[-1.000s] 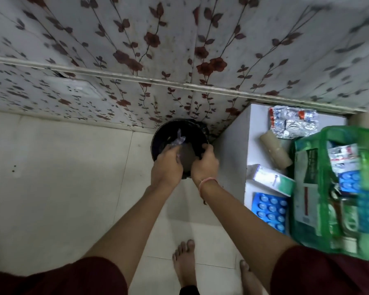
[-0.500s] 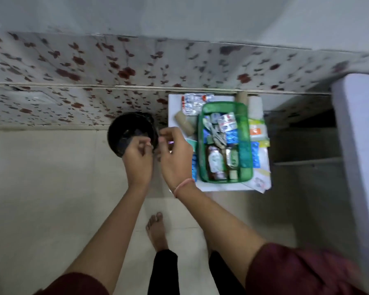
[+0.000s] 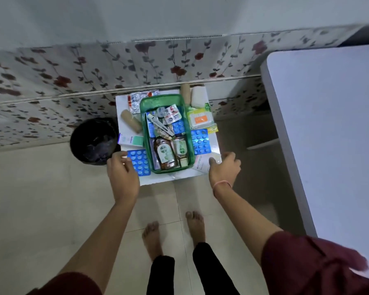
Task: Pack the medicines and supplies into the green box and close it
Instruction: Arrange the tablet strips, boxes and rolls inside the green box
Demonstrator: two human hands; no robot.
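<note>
The small white table (image 3: 180,177) carries the green box (image 3: 167,133), open and half packed. My left hand (image 3: 122,173), open and empty, rests beside a loose blue blister pack (image 3: 139,161); my right hand (image 3: 224,169) hovers open. Next, I judge: lift that pack in

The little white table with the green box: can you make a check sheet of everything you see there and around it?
Surface: small white table against the flowered wall, crowded with supplies.
Job's things: green box open, holding a brown bottle, tubes and pill strips; no lid seen. Still outside: blue pill sheet on the left, another blue pill sheet on the right, bandage roll, orange packet, foil strips.
Clutter: papers under the right edge.
Grip: left hand open, at the left pill sheet; right hand open, at the table's right corner.
Cables: nothing seen.
Surroundings: black bin on the tiled floor, a pale tabletop on the right.
</note>
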